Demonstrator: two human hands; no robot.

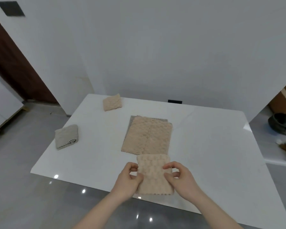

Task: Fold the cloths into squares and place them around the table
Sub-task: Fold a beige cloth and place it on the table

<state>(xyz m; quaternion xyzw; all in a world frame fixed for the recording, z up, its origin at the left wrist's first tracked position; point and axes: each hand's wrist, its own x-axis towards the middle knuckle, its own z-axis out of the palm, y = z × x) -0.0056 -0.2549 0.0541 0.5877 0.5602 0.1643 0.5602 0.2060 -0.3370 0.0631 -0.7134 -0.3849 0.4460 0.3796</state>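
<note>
Folded peach cloth [154, 174] pinched at both side edges: left hand [128, 180] on its left, right hand [180, 178] on its right, at the near edge of the white table [213, 146]. Just beyond the hands, an unfolded peach stack [147, 135] over a grey cloth, mostly hidden. Far left, a folded grey square [66, 136]; farther back, a folded peach square [112, 102]. Grey glossy floor [23, 187], white walls. Right of the table, blurred objects, cut off.

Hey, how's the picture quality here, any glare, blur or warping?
Head view: wide-angle warping bows the white table's edges; small bright light spots glint on the glossy floor; slight softness throughout; the peach cloth held in both hands stays readable.
</note>
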